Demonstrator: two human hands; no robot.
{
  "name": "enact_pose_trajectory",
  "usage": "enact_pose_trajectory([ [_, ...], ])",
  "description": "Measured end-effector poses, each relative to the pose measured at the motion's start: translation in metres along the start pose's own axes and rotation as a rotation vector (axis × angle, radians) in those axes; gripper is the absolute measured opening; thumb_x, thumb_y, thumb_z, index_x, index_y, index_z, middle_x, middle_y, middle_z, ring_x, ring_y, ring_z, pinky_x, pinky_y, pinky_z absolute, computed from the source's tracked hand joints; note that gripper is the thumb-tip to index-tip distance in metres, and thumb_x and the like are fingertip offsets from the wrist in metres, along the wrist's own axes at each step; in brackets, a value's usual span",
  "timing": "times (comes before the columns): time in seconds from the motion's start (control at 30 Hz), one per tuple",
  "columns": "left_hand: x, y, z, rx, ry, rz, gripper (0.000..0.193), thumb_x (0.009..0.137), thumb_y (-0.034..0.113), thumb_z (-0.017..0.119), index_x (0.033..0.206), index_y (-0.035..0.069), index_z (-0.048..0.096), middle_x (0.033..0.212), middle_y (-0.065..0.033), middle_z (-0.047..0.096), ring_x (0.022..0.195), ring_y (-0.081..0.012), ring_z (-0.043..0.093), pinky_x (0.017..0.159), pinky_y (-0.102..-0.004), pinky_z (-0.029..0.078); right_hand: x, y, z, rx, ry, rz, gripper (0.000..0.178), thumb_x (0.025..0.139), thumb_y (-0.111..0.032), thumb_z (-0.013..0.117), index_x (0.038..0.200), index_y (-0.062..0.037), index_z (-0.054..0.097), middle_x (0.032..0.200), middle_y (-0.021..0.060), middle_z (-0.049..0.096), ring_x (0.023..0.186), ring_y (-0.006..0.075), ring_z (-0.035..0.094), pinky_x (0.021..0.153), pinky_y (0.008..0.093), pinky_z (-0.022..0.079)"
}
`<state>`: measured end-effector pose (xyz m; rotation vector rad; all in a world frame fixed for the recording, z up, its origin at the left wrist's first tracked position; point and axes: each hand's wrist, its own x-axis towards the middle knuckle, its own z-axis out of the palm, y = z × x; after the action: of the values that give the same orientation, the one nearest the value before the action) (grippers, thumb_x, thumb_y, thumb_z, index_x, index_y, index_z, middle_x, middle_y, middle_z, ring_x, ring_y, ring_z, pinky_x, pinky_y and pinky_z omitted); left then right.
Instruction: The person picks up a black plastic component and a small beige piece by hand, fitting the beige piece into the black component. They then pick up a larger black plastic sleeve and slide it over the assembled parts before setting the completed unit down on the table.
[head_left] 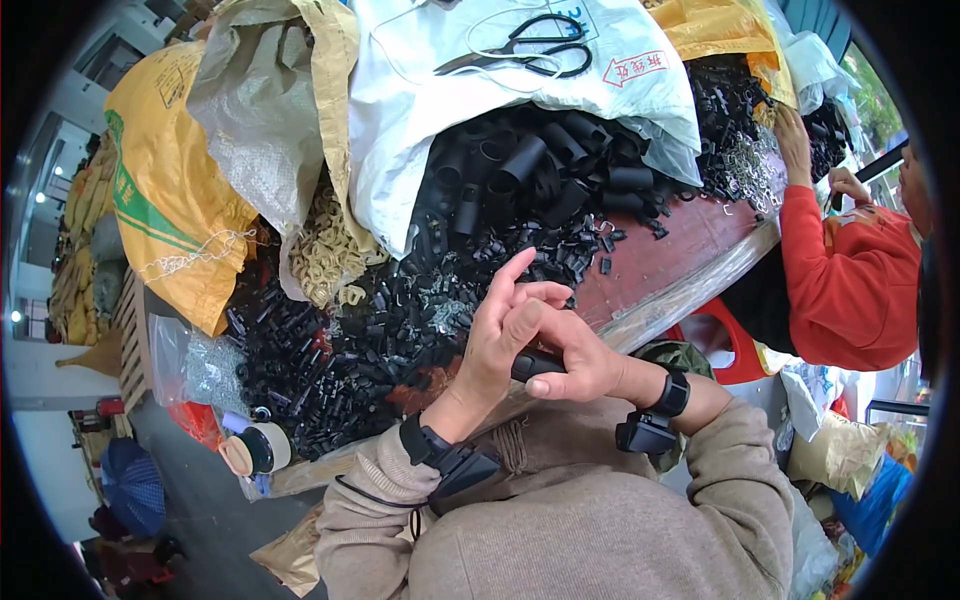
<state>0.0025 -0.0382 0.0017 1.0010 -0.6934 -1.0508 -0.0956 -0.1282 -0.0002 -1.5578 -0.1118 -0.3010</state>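
Beige sweater (590, 530), 6 o'clock; right hand (583, 358) pinches black piece (530, 365).
Piece at its 9 o'clock, axis roughly 9-to-3; left hand (488, 348) farther, grip unclear.

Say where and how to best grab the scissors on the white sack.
I'd take the scissors by the black handle loops, coming from the right. They lie flat on the white sack, loops spread on the right, while the blades point left, away from that approach.

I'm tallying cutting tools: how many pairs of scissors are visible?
1: the black-handled scissors, lying on the white sack at the top centre. Others may be hidden.
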Motion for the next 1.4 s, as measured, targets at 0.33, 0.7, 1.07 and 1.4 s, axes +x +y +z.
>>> enact_pose_trajectory([
  [0.33,-0.008,0.000,0.003,-0.041,0.043,0.003,0.063,0.082,0.038,0.051,0.127,0.001,0.027,0.102,-0.0121,0.051,0.091,-0.0154,0.048,0.081,-0.0275,0.039,-0.005,-0.009,-0.004,0.118,-0.019,0.045,0.055,0.071,-0.042,0.061,0.099,0.0025,0.046,0.090,0.0079,0.051,0.083,0.0166,0.050,0.073,0.0277,0.040],
  [0.7,-0.017,-0.046,-0.022,1.143,-0.104,0.133,0.026,0.069,0.004,0.060,0.095,0.003,0.054,0.091,-0.0110,0.051,0.069,-0.0244,0.056,0.059,-0.0307,0.046,-0.222,0.002,-0.085,-0.070,0.262,0.720,0.041,0.069,-0.037,0.063,0.088,-0.0008,0.054,0.084,0.0103,0.058,0.078,0.0191,0.057,0.072,0.0290,0.044],
  [1.07,0.002,-0.059,-0.034,1.283,-0.077,0.215,0.012,0.069,0.006,0.060,0.075,0.004,0.050,0.080,-0.0120,0.048,0.069,-0.0318,0.054,0.058,-0.0385,0.045,-0.154,-0.009,-0.064,-0.590,0.101,0.550,0.033,0.067,-0.014,0.065,0.095,-0.0003,0.055,0.074,0.0100,0.057,0.069,0.0236,0.057,0.065,0.0320,0.044],
  [1.4,0.010,-0.053,-0.044,0.914,0.040,0.081,0.023,0.072,0.005,0.059,0.095,0.001,0.055,0.076,-0.0099,0.059,0.062,-0.0208,0.059,0.055,-0.0271,0.047,-0.018,0.044,-0.033,-0.902,0.174,0.029,0.021,0.071,-0.008,0.059,0.091,-0.0038,0.054,0.071,0.0083,0.053,0.064,0.0238,0.054,0.056,0.0311,0.042],
])
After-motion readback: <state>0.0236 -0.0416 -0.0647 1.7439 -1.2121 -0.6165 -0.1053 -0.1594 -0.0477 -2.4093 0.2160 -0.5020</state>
